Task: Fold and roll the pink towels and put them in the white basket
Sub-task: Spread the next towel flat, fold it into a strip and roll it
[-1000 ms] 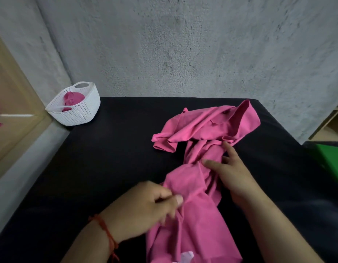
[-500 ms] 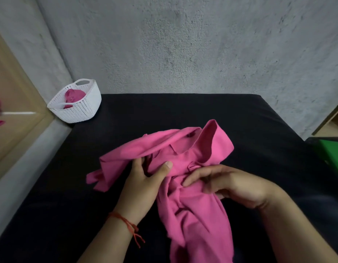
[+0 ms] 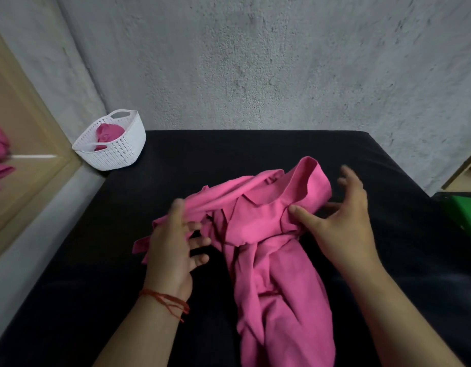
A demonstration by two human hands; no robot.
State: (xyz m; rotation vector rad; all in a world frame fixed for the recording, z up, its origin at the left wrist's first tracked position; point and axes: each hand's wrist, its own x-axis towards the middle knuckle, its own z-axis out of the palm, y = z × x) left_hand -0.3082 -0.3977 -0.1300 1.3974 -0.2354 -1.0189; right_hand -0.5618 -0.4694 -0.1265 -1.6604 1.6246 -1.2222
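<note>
"Head view: what is filling most of it?"

"A rough grey wall is rising across the back. A black padded surface is stretching from the wall toward the viewer."

"Where is the towel lying?"

"One crumpled pink towel is lying in the middle of the surface. It is bunching up at its far end and trailing off the near edge of the picture. The left hand is touching its left folds with fingers spreading loosely, and one blurred fingertip is lying on the cloth. The right hand is spreading wide at the towel's right side, with its thumb pressing on the cloth. Neither hand is closing round the towel."

"And the basket?"

"The white basket is sitting at the surface's far left corner, well apart from the hands. It is holding a second pink towel, bundled inside. A red thread is circling the left wrist, and a green object is showing at the right edge."
</note>
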